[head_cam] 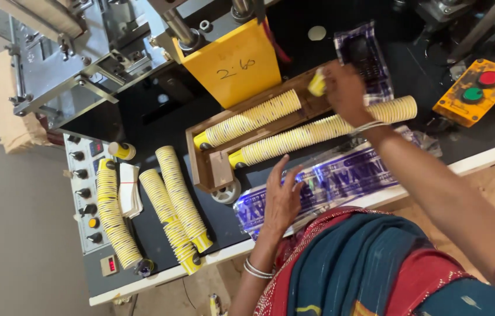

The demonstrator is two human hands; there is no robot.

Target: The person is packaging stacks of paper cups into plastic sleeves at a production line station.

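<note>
Starting far left of the wooden tray (209, 169), a grey control panel (86, 199) carries a column of knobs, and three long stacks of yellow-and-white paper cups lie on the black table (154, 234) beside it: one stack (116, 216) along the panel, two more (168, 222) (184, 199) between it and the tray, with a small pile of flat paper blanks (129, 190) among them. The tray holds a shorter cup stack (250, 120) in its far channel, and a longer cup stack (323, 131) in the near channel, its long axis running from the tray's lower left end up to the right, past the tray's edge.

Just below the tray, the left hand (282, 196) rests flat with fingers spread on a clear printed plastic sleeve (323, 184) lying roughly parallel to the longer stack. Above the tray's right end, the right hand (346, 90) is closed around a single yellow cup (317, 83), directly over the longer stack's middle, so this hand is the nearer one to it. Behind it lies another plastic bag (370, 55). Far right of the tray sits a yellow button box (475, 90) with a red and a green button.

The right hand's fingertips are hidden behind its back, so the exact grip is hard to judge. The longer stack's middle is covered by the wrist, and the machine (101, 47) above is cut off by the frame.
</note>
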